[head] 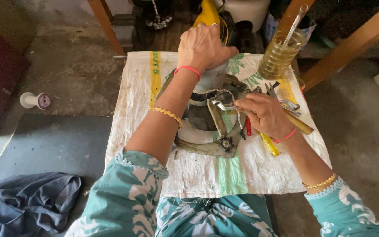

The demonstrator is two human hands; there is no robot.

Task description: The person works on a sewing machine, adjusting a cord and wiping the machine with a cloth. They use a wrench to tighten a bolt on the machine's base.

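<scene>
- My left hand (203,47) is stretched far forward, palm down, fingers curled over and closed in a firm grasp, knuckles up.
- My left forearm runs straight and long from the elbow, wrist nearly flat.
- My right hand (263,115) sits nearer to me, fingers pinched together and pointing left.
- My right forearm angles in from the lower right, wrist slightly bent.
</scene>
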